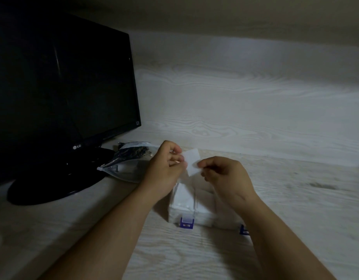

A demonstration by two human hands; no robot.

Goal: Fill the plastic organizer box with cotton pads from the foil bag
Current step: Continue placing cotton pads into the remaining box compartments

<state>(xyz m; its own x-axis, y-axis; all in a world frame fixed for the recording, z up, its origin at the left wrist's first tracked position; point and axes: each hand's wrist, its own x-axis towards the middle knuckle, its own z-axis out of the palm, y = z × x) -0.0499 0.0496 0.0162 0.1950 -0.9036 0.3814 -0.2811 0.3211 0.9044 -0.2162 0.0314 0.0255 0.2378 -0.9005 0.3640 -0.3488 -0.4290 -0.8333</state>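
A white square cotton pad is held up between both hands above the desk. My left hand pinches its left edge and my right hand pinches its right edge. Right under the hands stands the clear plastic organizer box with blue clasps at its front; white pads show inside it, and my right forearm hides its right part. The silver foil bag lies on the desk to the left of my left hand, its mouth toward the monitor.
A black monitor on a round black base fills the left side, touching the foil bag. The pale wood-grain desk runs back to a wall of the same finish. A shelf overhangs at the top.
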